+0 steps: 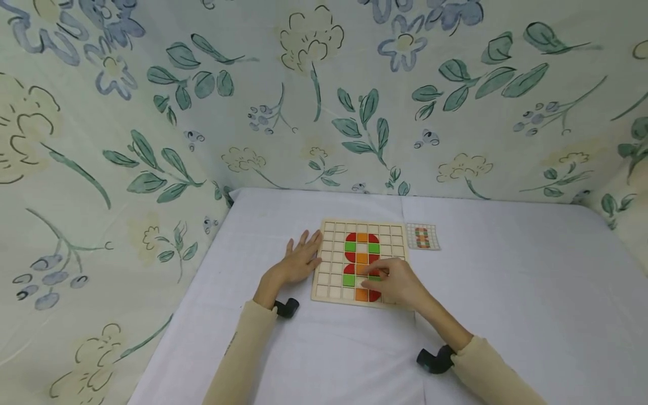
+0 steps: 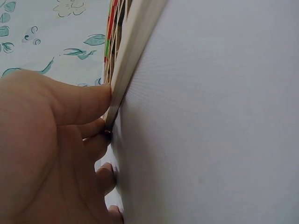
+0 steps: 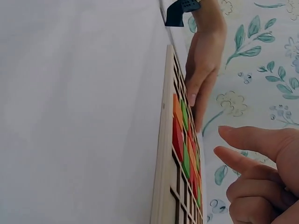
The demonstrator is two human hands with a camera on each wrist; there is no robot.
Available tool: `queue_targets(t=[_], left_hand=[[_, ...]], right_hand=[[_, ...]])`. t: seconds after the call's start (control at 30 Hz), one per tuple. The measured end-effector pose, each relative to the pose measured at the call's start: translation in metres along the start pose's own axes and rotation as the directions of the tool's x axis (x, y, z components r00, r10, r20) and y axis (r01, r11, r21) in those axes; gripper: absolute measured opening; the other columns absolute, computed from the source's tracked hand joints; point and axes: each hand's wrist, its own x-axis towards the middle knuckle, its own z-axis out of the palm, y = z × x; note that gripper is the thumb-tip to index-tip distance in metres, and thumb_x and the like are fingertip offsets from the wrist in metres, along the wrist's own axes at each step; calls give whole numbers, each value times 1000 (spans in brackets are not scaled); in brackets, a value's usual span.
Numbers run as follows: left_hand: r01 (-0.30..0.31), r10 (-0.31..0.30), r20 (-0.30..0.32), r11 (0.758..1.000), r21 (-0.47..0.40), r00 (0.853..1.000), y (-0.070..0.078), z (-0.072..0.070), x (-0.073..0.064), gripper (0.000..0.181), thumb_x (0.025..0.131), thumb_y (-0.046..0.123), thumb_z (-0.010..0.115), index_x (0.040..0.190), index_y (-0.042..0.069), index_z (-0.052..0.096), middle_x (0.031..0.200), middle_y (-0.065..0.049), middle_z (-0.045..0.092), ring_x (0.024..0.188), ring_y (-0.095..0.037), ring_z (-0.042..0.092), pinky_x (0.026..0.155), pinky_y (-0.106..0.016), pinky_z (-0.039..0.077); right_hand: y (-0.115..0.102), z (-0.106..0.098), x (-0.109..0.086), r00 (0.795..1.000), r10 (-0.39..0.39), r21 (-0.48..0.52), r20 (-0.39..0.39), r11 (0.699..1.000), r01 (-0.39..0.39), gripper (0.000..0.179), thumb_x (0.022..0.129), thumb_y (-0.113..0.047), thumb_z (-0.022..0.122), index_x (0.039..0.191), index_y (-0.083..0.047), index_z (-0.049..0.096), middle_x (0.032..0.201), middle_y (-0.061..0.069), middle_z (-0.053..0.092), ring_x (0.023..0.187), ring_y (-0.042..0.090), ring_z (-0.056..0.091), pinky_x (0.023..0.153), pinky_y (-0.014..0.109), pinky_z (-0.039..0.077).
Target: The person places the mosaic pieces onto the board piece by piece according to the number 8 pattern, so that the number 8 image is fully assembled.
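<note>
A wooden grid board (image 1: 331,261) lies on the white-covered table. Red rounded tiles (image 1: 351,237), orange squares (image 1: 361,295) and green squares (image 1: 349,280) form a figure-eight shape in its cells; the cell left of the lowest orange square holds no tile. My left hand (image 1: 297,263) rests at the board's left edge, thumb and fingers extended against it. Over the lower part of the pattern hovers my right hand (image 1: 397,281), hiding some tiles on the right. In the right wrist view its thumb (image 3: 250,137) and index finger stand apart with nothing between them, the other fingers curled.
Beside the board's upper right corner lies a small pattern card (image 1: 424,237) with the same kind of coloured shape. Black wrist devices (image 1: 287,308) sit on both wrists. A floral cloth (image 1: 314,140) hangs behind the table (image 1: 506,270) and at its left.
</note>
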Motion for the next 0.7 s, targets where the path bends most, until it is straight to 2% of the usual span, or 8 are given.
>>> queue_targets(t=[0.2,0.47,0.57,0.7], left_hand=[[-20,20,-15,1000,-11,1000,2,-2,-3,66,112,28,41,167,8,9,176,-8,3,163,-34,-8,128,-64,-9],[-20,20,-21,1000,9,1000,1,0,-1,66,112,29,41,167,8,10,176,-7,3,163,-34,-8,128,-64,-9],[-18,18,-20,1000,1,1000,2,0,-2,66,112,28,41,167,8,10,176,-7,4,163,-34,-8,129,-64,-9],[-2,2,-14,1000,-12,1000,2,1,-3,66,112,29,41,167,9,9,176,-6,3,163,-33,-9,129,-62,-10]], right_hand=[[27,-36,-37,1000,-4,-43,7,999,5,22,87,-22,84,106,-11,80,59,-5,33,53,7,31,48,20,25],[61,-68,-83,995,99,-65,-6,993,-99,29,85,-23,85,111,-11,79,62,-7,35,55,3,30,49,20,29],[75,-78,-97,991,124,-26,40,992,-123,31,85,-26,85,112,-11,78,62,-8,33,56,2,29,49,21,29],[91,-85,-109,981,131,57,145,988,-140,36,84,-25,86,115,-10,77,64,-7,29,59,3,28,52,23,29]])
